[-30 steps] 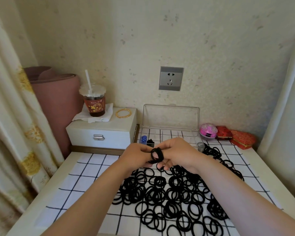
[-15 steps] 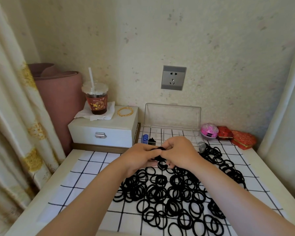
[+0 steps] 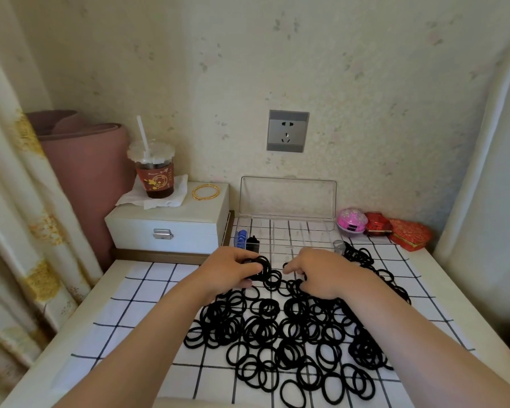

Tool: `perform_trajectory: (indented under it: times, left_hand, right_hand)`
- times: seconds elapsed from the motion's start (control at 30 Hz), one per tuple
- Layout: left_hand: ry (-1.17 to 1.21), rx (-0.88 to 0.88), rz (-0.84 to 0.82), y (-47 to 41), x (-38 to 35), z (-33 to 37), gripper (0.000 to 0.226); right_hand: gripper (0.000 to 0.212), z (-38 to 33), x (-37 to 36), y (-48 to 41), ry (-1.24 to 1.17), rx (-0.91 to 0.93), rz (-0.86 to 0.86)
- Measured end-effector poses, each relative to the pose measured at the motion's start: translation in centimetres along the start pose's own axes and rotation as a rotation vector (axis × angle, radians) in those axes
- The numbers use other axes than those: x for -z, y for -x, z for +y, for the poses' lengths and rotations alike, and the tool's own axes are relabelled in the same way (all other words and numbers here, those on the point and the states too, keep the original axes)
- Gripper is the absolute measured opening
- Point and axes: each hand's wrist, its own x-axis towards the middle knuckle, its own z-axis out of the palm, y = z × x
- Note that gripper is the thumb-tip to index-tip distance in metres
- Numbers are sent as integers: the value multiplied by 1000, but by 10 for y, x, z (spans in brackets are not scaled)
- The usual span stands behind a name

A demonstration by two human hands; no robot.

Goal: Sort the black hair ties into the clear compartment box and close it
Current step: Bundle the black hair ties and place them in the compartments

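A large spread of black hair ties (image 3: 289, 343) lies on the white grid-patterned cloth in front of me. My left hand (image 3: 230, 269) is closed on a small bunch of black hair ties (image 3: 261, 267) at the far edge of the pile. My right hand (image 3: 315, 272) rests palm down on the ties beside it, fingers curled among them; whether it grips any is hidden. Just beyond both hands stands the clear compartment box (image 3: 286, 234), its lid (image 3: 287, 197) upright against the wall. Its left compartments hold a blue item and a black item.
A white drawer box (image 3: 171, 228) at the back left carries an iced drink cup (image 3: 153, 169) on a tissue and a gold bangle (image 3: 206, 192). A pink ball (image 3: 351, 222) and red boxes (image 3: 407, 232) sit back right. Curtains hang on both sides.
My hands came down from holding a bunch of ties up between them to the pile. They have parted: the left keeps the bunch, the right now lies on the ties.
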Motion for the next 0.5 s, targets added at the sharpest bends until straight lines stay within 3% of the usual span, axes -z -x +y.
perform_trajectory:
  times: [0.1,0.23,0.33,0.5]
  left_hand:
    - [-23,2,1,-2,-1,-3,35]
    - [-38,0,12,0,0,-4,34]
    - [-63,-24,57,0,1,-5,36]
    - [-19,-56,165,1,-3,-1,28]
  right_hand:
    - [38,-3,-4,-6,39,17,31]
    - [17,-2,-10,-13,-105,-12,41]
    - [15,2,-6,-14,-194,-16,75]
    - [10,-3,13,-9,-685,-58,147]
